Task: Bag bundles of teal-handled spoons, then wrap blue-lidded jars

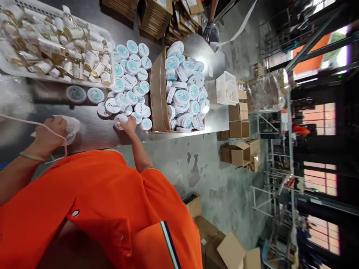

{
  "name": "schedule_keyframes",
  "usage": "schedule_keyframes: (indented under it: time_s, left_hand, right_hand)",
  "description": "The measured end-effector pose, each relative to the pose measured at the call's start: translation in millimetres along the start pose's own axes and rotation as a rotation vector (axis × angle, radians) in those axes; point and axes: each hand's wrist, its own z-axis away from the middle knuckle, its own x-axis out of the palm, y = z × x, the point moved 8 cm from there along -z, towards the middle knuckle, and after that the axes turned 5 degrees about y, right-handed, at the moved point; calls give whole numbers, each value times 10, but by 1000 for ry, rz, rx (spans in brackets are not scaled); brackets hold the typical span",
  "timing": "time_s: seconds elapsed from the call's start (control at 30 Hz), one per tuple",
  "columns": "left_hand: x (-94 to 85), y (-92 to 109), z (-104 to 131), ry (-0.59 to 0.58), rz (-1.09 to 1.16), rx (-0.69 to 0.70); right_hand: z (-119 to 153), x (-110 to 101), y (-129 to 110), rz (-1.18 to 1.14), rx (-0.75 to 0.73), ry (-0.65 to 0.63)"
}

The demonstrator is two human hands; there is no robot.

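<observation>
My right hand (129, 127) grips a round white jar (120, 120) at the near edge of a loose pile of jars (129, 81). Their lids are white or pale blue, some with "beauty" printed on them. Over the metal table's left part, my left hand (52, 134) is closed around a crumpled clear plastic bag (72, 129); what the bag contains, if anything, I cannot make out. A white cord (33, 122) runs across that hand. Two pale-blue-lidded jars, one (76, 94) beside the other (95, 95), lie apart from the pile.
A white basket (110, 74) of small amber bottles stands at the back left. Right of the pile, an open cardboard box (158, 93) is full of similar jars. Flattened cartons (155, 16) are stacked behind. A white crate (226, 87) and cardboard boxes (240, 155) are farther right.
</observation>
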Motion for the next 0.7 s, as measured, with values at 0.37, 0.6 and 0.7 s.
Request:
schedule_keyframes:
  time_s: [0.37,0.6,0.7]
  left_hand:
    - [-175,-29,228,9,73,-150]
    - [-25,-201,339,-1,62,-185]
    - [69,-254,370,73,184,-228]
  right_hand:
    - [324,277,18,189,-6,-143]
    - [130,203,-44,199,18,-201]
    - [232,174,-58,217,12,-208]
